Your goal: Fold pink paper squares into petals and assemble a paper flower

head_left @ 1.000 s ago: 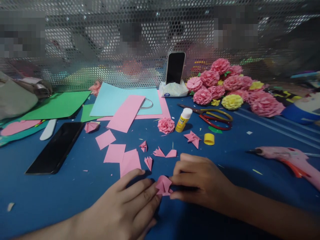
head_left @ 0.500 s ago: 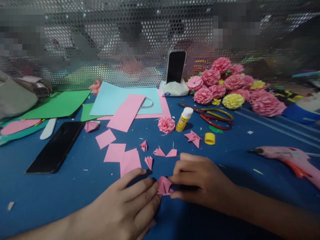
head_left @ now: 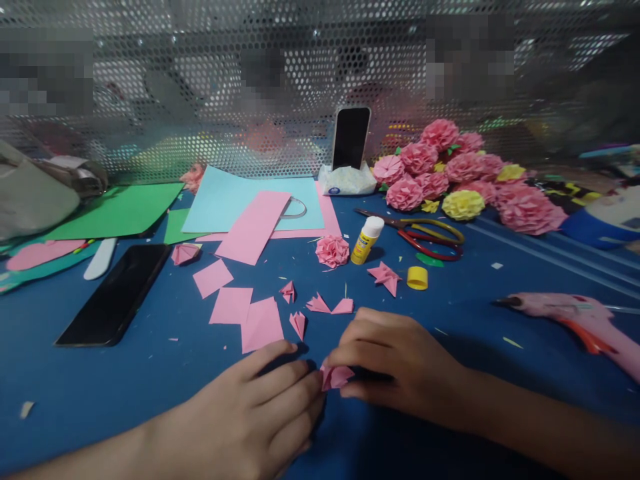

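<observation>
A small folded piece of pink paper (head_left: 337,377) is between my two hands just above the blue table. My right hand (head_left: 395,357) pinches it from the right with bent fingers. My left hand (head_left: 265,407) meets its left edge with the middle fingertips, the index finger stretched out above; its thumb is hidden underneath. Nearby lie a small pink folded petal (head_left: 298,325), another folded petal (head_left: 287,291), a joined pair of folded pieces (head_left: 330,304) and several flat pink squares (head_left: 261,324).
A glue stick (head_left: 367,240), its yellow cap (head_left: 417,278), a pink paper star (head_left: 385,277) and scissors (head_left: 425,235) lie ahead. A pink glue gun (head_left: 565,313) is right, a black phone (head_left: 115,293) left. Paper flowers (head_left: 455,167) are heaped before the perforated metal panel (head_left: 210,87).
My right fingers have shifted slightly left over the paper, which is now tilted and more covered. A pink bit that showed under my left hand is out of sight.
</observation>
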Available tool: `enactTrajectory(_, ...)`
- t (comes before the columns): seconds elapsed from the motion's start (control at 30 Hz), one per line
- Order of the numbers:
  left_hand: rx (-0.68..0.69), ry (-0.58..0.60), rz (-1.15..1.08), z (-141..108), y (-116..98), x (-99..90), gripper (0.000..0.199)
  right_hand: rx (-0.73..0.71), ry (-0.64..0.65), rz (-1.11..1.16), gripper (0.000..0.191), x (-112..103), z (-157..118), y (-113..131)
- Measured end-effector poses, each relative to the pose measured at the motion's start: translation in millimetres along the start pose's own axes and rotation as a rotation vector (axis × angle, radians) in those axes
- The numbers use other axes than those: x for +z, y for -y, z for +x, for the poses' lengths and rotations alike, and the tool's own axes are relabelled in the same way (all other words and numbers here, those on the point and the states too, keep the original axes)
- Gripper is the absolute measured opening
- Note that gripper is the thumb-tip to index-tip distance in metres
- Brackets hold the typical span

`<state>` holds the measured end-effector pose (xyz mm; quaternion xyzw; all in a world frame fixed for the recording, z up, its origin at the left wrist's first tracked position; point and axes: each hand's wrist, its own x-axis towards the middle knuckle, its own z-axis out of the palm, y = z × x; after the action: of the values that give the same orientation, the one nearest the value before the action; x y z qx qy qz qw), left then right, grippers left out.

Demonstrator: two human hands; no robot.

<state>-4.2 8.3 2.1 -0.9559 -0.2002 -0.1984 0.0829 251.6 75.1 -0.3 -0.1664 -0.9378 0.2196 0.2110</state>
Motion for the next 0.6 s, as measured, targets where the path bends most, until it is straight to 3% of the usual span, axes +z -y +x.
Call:
enactTrajectory(0.27,0.073,0.008,-0.002,0.6,0.3,-5.7,0.033,0.004,0.016,-0.006,0.025,0.0,1.7,1.5)
enactTrajectory(0.47,-0.077,-0.122,-0.055,1.7,-0.8,-4.2,0.027,0.007,-0.006,0.010,0.027,0.9,2.5,0.0)
enactTrajectory(0.6,-0.073,-0.132,-0.034,-2.1,-1.8,-3.2,0.031,0.028,0.010,0.015,0.025,-0.2,3.2,0.7)
